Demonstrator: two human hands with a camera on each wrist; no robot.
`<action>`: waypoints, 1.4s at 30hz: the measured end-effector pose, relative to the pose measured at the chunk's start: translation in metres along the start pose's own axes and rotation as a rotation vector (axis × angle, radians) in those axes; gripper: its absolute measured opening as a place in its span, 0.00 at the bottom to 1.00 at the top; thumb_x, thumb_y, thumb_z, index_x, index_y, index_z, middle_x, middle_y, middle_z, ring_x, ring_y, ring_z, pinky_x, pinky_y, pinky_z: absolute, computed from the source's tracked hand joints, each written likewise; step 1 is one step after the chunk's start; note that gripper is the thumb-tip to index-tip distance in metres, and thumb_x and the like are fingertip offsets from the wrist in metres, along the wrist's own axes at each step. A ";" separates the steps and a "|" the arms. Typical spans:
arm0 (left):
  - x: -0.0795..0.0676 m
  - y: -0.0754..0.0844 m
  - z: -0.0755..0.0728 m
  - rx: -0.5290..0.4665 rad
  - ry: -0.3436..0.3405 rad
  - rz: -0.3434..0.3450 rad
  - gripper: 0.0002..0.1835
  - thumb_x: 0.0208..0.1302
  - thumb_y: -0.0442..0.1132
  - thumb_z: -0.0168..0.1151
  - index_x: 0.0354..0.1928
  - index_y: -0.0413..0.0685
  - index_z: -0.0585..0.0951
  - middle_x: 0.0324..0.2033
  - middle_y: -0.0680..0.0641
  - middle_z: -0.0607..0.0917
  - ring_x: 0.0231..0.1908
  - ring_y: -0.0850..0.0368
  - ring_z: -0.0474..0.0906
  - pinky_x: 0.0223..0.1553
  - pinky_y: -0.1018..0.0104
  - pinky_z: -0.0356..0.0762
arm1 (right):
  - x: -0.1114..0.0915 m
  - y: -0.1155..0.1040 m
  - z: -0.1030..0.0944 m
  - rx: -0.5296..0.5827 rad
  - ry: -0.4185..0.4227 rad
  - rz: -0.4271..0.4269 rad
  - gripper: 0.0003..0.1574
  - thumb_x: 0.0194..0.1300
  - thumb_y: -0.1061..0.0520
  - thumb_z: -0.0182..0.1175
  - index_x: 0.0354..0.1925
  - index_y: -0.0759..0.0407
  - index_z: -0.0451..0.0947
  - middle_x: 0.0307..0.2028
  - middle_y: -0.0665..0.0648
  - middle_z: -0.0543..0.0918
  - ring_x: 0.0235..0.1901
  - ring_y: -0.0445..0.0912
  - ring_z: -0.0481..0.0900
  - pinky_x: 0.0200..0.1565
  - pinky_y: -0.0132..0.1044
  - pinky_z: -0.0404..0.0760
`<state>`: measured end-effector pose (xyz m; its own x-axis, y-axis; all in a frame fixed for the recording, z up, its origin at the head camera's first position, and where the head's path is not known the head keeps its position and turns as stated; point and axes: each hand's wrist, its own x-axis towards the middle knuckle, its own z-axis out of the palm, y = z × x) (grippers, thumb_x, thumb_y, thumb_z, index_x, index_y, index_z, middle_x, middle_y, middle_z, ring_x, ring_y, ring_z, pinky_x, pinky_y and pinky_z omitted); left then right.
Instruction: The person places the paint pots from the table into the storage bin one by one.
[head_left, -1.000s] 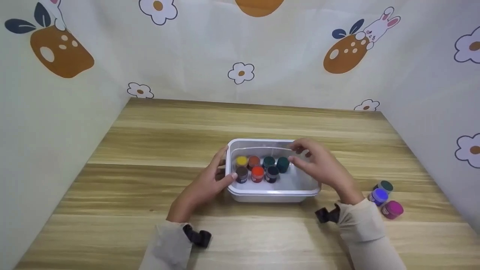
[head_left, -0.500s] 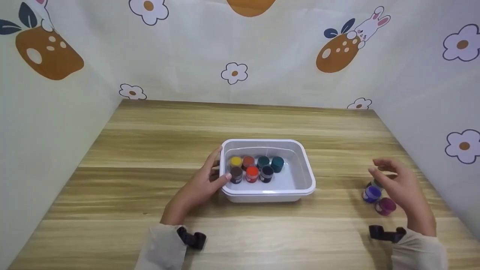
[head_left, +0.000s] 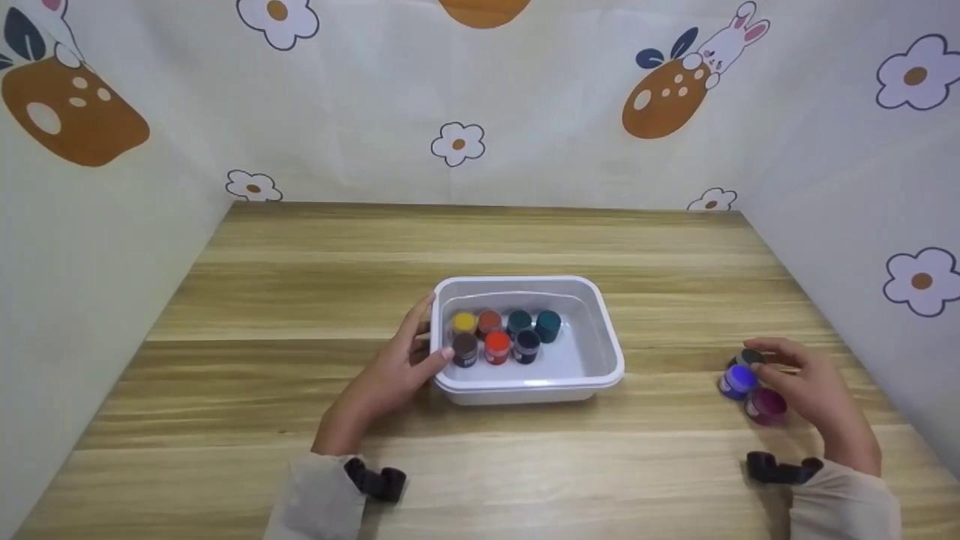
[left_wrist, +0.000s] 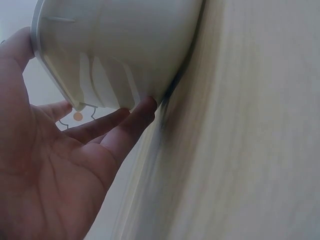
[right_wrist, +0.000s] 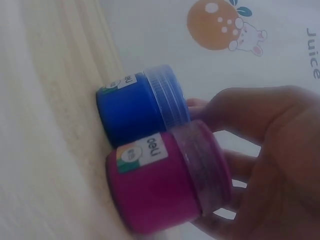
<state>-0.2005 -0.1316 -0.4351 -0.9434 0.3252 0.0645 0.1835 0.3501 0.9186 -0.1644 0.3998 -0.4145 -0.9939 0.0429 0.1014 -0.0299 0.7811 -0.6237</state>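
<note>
1. The white tub (head_left: 525, 384) stood near the middle of the wood-grain worktop (head_left: 322, 292).
2. The left hand (head_left: 394, 371) had its grip clamped on the tub's left side, the thumb over the rim and the fingers against the outer wall, as the left wrist view showed.
3. Seven small jars stood upright toward the tub's left. Its back row ran yellow jar (head_left: 464, 322), rust jar (head_left: 489, 322), dark green jar (head_left: 519, 322) and teal jar (head_left: 548, 325); its front row ran brown jar (head_left: 465, 349), red jar (head_left: 496, 347) and black jar (head_left: 526, 346).
4. Well to the tub's right, three more stood on the worktop: a blackish-green jar (head_left: 748, 358) at the back, a blue jar (head_left: 739, 382) before it and a magenta jar (head_left: 765, 406) nearest the person.
5. The right hand (head_left: 806, 382) was at the blackish-green jar, thumb and forefinger about its cap; whether that grip had closed could not be told.
6. Behind the worktop hung a pale backdrop (head_left: 360, 105) printed with flowers, orange fruit and a rabbit.
</note>
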 end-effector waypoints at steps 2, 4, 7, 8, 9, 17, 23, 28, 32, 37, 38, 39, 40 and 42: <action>0.000 0.000 -0.001 -0.004 0.001 0.020 0.45 0.69 0.49 0.61 0.79 0.65 0.47 0.70 0.40 0.68 0.68 0.43 0.67 0.69 0.42 0.62 | -0.001 0.001 -0.001 -0.010 -0.002 0.014 0.24 0.69 0.58 0.61 0.60 0.68 0.75 0.56 0.73 0.79 0.45 0.34 0.77 0.39 0.20 0.74; 0.000 0.000 -0.001 -0.005 0.003 0.031 0.44 0.68 0.49 0.61 0.79 0.64 0.47 0.69 0.40 0.69 0.67 0.44 0.68 0.69 0.43 0.62 | -0.001 0.003 -0.002 -0.013 -0.002 0.021 0.23 0.69 0.59 0.60 0.60 0.67 0.76 0.56 0.72 0.79 0.43 0.27 0.72 0.39 0.21 0.74; -0.002 0.000 -0.002 -0.001 0.005 0.018 0.45 0.68 0.50 0.62 0.79 0.66 0.47 0.69 0.40 0.68 0.67 0.45 0.68 0.69 0.43 0.63 | -0.002 0.005 -0.002 -0.004 -0.017 0.023 0.23 0.68 0.63 0.59 0.60 0.68 0.75 0.57 0.74 0.78 0.45 0.31 0.74 0.38 0.22 0.76; -0.002 0.001 -0.002 0.002 0.006 0.012 0.45 0.68 0.51 0.62 0.79 0.67 0.47 0.70 0.41 0.68 0.68 0.45 0.68 0.69 0.44 0.63 | -0.002 0.005 -0.001 0.003 -0.023 0.025 0.23 0.68 0.65 0.58 0.60 0.68 0.75 0.58 0.74 0.77 0.46 0.33 0.75 0.38 0.22 0.76; -0.002 0.001 -0.002 0.003 0.006 0.008 0.45 0.68 0.51 0.62 0.79 0.68 0.47 0.70 0.41 0.67 0.68 0.45 0.67 0.69 0.44 0.63 | -0.001 0.006 -0.001 0.005 -0.030 0.027 0.24 0.67 0.65 0.58 0.61 0.68 0.74 0.58 0.75 0.77 0.48 0.38 0.77 0.38 0.22 0.76; -0.004 0.003 -0.003 0.015 0.005 0.002 0.45 0.68 0.50 0.61 0.79 0.67 0.46 0.71 0.41 0.66 0.69 0.44 0.66 0.69 0.43 0.61 | 0.000 0.006 0.004 0.022 -0.033 0.041 0.27 0.68 0.60 0.63 0.62 0.70 0.72 0.59 0.75 0.76 0.49 0.41 0.78 0.40 0.20 0.76; -0.003 0.003 -0.003 0.016 -0.006 -0.008 0.44 0.69 0.51 0.61 0.79 0.69 0.46 0.71 0.41 0.66 0.69 0.44 0.66 0.69 0.44 0.63 | 0.000 0.006 0.007 0.016 -0.019 0.040 0.27 0.69 0.59 0.62 0.62 0.70 0.72 0.59 0.76 0.75 0.56 0.65 0.75 0.39 0.19 0.74; -0.001 0.002 -0.002 0.002 -0.004 -0.001 0.44 0.69 0.50 0.61 0.79 0.68 0.46 0.70 0.41 0.66 0.68 0.43 0.66 0.67 0.44 0.65 | -0.001 0.006 0.007 0.018 0.015 0.037 0.27 0.69 0.56 0.63 0.61 0.70 0.74 0.57 0.75 0.77 0.47 0.39 0.79 0.38 0.18 0.74; -0.001 0.002 -0.001 0.002 -0.006 0.018 0.45 0.69 0.50 0.61 0.79 0.66 0.46 0.69 0.41 0.67 0.67 0.43 0.68 0.67 0.46 0.67 | -0.002 0.003 0.003 0.011 0.085 0.034 0.27 0.67 0.55 0.65 0.58 0.71 0.75 0.52 0.71 0.82 0.37 0.19 0.69 0.37 0.16 0.74; -0.001 0.002 0.000 0.021 -0.003 0.000 0.44 0.69 0.51 0.61 0.79 0.69 0.46 0.71 0.42 0.66 0.68 0.44 0.67 0.67 0.45 0.66 | -0.002 -0.015 -0.006 -0.027 0.136 0.024 0.28 0.69 0.53 0.63 0.59 0.70 0.75 0.52 0.74 0.80 0.37 0.20 0.68 0.37 0.12 0.71; -0.001 0.002 0.000 0.022 -0.002 -0.003 0.44 0.69 0.51 0.61 0.78 0.70 0.46 0.71 0.42 0.66 0.68 0.43 0.66 0.67 0.44 0.66 | -0.002 -0.020 -0.008 -0.036 0.136 0.022 0.29 0.69 0.51 0.62 0.60 0.69 0.75 0.52 0.74 0.80 0.38 0.23 0.71 0.38 0.12 0.70; -0.001 0.002 0.000 0.024 -0.001 -0.006 0.44 0.69 0.51 0.61 0.78 0.70 0.46 0.71 0.42 0.66 0.69 0.43 0.66 0.67 0.44 0.65 | -0.002 -0.026 -0.010 -0.042 0.136 0.022 0.29 0.70 0.50 0.62 0.61 0.69 0.74 0.52 0.73 0.80 0.39 0.25 0.72 0.38 0.12 0.70; -0.001 0.002 0.000 0.025 -0.001 -0.009 0.44 0.69 0.51 0.61 0.78 0.70 0.46 0.71 0.43 0.66 0.69 0.43 0.66 0.67 0.43 0.65 | -0.003 -0.032 -0.011 -0.045 0.136 0.016 0.30 0.70 0.50 0.61 0.61 0.68 0.74 0.52 0.73 0.80 0.39 0.25 0.73 0.38 0.12 0.70; -0.001 0.001 0.001 0.033 -0.003 -0.015 0.44 0.69 0.51 0.61 0.78 0.70 0.45 0.71 0.43 0.66 0.69 0.44 0.65 0.68 0.41 0.63 | -0.004 -0.044 -0.013 -0.049 0.129 0.006 0.31 0.70 0.48 0.61 0.61 0.67 0.74 0.51 0.72 0.81 0.38 0.25 0.74 0.38 0.12 0.70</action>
<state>-0.1994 -0.1310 -0.4343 -0.9453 0.3224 0.0491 0.1779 0.3836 0.9062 -0.1579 0.3736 -0.3770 -0.9722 0.1249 0.1980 -0.0154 0.8100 -0.5863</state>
